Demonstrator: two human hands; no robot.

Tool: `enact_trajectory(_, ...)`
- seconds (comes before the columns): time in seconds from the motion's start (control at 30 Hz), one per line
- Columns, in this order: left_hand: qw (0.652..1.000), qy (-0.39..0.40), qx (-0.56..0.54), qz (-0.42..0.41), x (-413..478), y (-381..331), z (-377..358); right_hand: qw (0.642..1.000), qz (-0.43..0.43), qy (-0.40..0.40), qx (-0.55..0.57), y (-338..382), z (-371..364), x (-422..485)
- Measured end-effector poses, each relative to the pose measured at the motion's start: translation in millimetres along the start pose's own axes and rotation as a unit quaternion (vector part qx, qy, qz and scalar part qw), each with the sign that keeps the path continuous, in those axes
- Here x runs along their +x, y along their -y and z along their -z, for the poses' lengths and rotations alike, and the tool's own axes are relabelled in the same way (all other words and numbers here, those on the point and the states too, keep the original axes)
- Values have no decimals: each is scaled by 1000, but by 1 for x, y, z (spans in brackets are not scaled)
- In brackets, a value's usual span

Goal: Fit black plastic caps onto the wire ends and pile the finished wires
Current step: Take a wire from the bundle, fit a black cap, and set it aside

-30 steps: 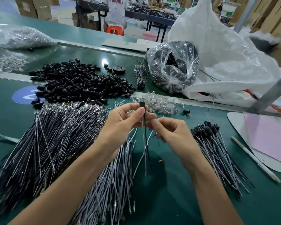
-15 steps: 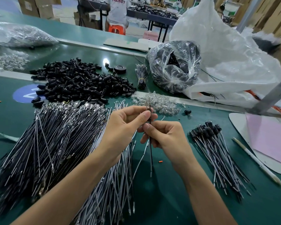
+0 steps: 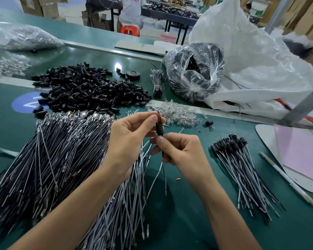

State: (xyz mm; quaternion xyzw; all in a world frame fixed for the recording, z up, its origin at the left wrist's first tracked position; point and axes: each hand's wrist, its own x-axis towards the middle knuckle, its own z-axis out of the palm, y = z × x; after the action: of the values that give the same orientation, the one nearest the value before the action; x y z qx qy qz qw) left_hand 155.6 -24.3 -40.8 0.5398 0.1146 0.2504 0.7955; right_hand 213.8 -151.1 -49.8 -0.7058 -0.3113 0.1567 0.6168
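The left hand (image 3: 132, 139) holds a black cap (image 3: 159, 126) between the thumb and the bent fingers. Just below it, the right hand (image 3: 181, 154) pinches the wire (image 3: 164, 177) with thumb and forefinger. The rest of the wire hangs down free above the green tabletop (image 3: 188, 222).

Half a second ago only the thin wire showed between the two hands. Now the cap sits around the wire, in the gap between both hands, and a small pale tip of the wire looks out above it. I judge that the cap is threaded on but perhaps not yet pushed fully home; whether it is seated I cannot tell.

For the task this means one more wire is almost ready. It should then go to the finished pile (image 3: 242, 159), which lies to the right with its capped ends pointing away from the person. That pile is small. The big heap of uncapped wires (image 3: 52, 159) at the left, touching the left forearm, is much larger, and many loose caps (image 3: 90, 92) wait behind it. So most of the work seems still ahead.
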Motion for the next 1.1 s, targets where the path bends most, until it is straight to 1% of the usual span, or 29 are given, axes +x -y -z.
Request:
enact_trajectory(0.13, 1000, -4, 3, -8, -1, -3, 1, 999, 26, -16, -13, -2, -1, 0)
enact_trajectory(0.5, 999, 10, -41, -23, 1, -5, 3, 999, 35, -14, -8, -4, 0, 0)
enact_trajectory(0.7, 998, 13, -60, -25, 3, -7, 3, 998, 39, -42, -19, -4, 1, 1)
enact_trajectory(1.1, 998, 15, -58, -34, 3, -7, 4, 993, 52, -98, -51, -4, -2, 1)
